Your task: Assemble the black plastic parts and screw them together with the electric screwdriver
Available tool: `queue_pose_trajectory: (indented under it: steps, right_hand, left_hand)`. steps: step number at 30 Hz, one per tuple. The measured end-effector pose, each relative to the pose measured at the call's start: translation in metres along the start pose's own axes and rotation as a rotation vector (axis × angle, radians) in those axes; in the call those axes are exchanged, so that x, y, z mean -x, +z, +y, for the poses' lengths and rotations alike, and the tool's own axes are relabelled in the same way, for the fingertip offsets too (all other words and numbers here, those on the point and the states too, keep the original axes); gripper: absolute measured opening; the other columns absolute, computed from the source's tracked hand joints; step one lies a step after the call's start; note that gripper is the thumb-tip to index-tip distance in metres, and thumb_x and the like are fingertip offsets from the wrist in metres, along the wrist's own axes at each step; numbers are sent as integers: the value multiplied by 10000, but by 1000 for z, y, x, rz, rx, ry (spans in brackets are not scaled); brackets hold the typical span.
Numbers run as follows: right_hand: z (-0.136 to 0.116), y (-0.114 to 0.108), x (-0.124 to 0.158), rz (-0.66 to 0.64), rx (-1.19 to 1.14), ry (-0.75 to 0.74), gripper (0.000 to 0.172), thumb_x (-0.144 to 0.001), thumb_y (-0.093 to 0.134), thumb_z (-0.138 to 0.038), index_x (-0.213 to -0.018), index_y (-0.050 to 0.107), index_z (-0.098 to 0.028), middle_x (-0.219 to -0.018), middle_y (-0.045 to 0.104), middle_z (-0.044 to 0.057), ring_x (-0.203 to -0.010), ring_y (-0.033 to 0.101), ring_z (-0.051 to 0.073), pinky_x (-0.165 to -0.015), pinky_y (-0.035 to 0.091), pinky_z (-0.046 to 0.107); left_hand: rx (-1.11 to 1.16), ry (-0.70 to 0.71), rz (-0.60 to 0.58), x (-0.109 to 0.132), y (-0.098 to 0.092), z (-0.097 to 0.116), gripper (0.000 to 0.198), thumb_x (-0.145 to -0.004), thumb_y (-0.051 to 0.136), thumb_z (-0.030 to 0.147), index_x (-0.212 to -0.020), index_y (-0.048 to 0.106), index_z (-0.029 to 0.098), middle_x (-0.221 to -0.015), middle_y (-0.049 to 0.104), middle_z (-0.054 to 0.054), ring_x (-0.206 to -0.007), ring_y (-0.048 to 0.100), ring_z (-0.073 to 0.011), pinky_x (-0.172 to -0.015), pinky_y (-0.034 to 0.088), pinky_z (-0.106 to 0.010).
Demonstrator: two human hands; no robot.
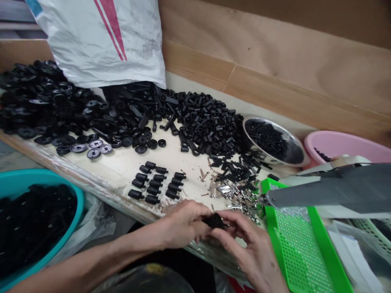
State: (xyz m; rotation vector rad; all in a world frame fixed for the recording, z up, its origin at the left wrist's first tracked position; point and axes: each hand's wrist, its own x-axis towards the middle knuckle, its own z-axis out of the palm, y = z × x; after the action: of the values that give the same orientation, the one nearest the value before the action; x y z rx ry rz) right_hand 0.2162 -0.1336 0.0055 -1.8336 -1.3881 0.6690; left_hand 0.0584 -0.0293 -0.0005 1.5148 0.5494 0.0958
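Observation:
My left hand (183,224) and my right hand (250,248) meet at the near edge of the table (122,162). Together they pinch a small black plastic part (215,221) between their fingertips. Just beyond my left hand stand rows of small black assembled pieces (155,183). A scatter of small silver metal pieces (235,193) lies ahead of my right hand.
Big heaps of black plastic parts (122,114) cover the far table under a white sack (100,40). A steel bowl (293,156) and a pink basin (342,142) stand right. A green perforated tray (299,244), a grey tool (330,191) and a teal basin (18,183) are near.

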Motion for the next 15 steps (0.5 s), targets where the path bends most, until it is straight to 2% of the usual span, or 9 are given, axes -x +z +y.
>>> queue_pose_trajectory:
  steps: [2, 4, 5, 7, 9, 10, 11, 13, 15]
  right_hand:
    - [0, 2, 0, 14, -49, 59, 248, -752, 709, -387, -926, 677, -214, -656, 670, 3, -546, 635, 144, -512, 539, 228]
    - [1, 5, 1, 35, -121, 141, 268, -747, 703, -407, -918, 662, -205, -682, 691, 22, -564, 657, 163, -524, 558, 249]
    - [1, 6, 1, 44, -146, 165, 276, -744, 702, -410, -920, 659, -202, -692, 696, 27, -571, 663, 169, -534, 566, 259]
    - [1, 8, 0, 53, -147, 166, 286, -733, 709, -404, -925, 666, -196, -686, 690, 27, -571, 660, 171, -540, 568, 264]
    - [-1, 9, -2, 74, -103, 143, 326, -720, 717, -397, -967, 682, -187, -666, 673, 21, -554, 642, 162, -525, 556, 255]
    - [-2, 10, -4, 88, -83, 140, 355, -719, 713, -401, -995, 686, -179, -653, 663, 19, -539, 628, 156, -508, 545, 249]
    - [-4, 11, -5, 99, -74, 146, 379, -726, 702, -412, -1016, 687, -169, -636, 655, 17, -520, 614, 150, -490, 533, 243]
    - [-7, 12, -8, 98, -78, 178, 392, -750, 671, -439, -1020, 690, -156, -617, 646, 19, -502, 595, 143, -470, 515, 235]
    - [-9, 13, -10, 84, -82, 206, 369, -767, 652, -457, -974, 693, -155, -614, 642, 22, -511, 588, 144, -478, 507, 234]
  left_hand:
    - [-131, 25, 154, 0, 0, 0, 87, -722, 537, 151, -749, 616, 177, -669, 515, 34, -637, 445, -114, -585, 315, -204]
    - [-203, 48, 319, 0, 2, 2, 106, -695, 582, 141, -788, 602, 188, -758, 540, 28, -689, 446, -120, -613, 315, -203]
    - [-203, 48, 351, -1, 2, 3, 149, -691, 602, 148, -832, 601, 195, -815, 550, 22, -721, 453, -126, -628, 321, -202]
    - [-153, 34, 291, -3, 2, 4, 157, -702, 634, 193, -856, 604, 197, -863, 546, 9, -759, 470, -137, -639, 337, -204]
    - [-92, 27, 166, -6, 1, 3, 79, -734, 632, 248, -771, 607, 182, -788, 519, 13, -725, 474, -135, -615, 342, -206]
    - [-71, 30, 142, -7, 2, 2, 84, -742, 624, 252, -720, 599, 175, -743, 501, 19, -694, 468, -128, -597, 338, -206]
    - [-60, 34, 158, -7, 2, 1, 83, -741, 615, 234, -692, 591, 171, -714, 492, 24, -672, 462, -122, -584, 333, -205]
    - [-64, 46, 291, -7, 6, -1, 20, -716, 593, 165, -731, 592, 178, -709, 507, 34, -660, 459, -113, -568, 323, -200]
    - [-65, 53, 408, -6, 8, -2, 141, -698, 572, 122, -820, 587, 193, -750, 546, 39, -683, 477, -112, -574, 327, -194]
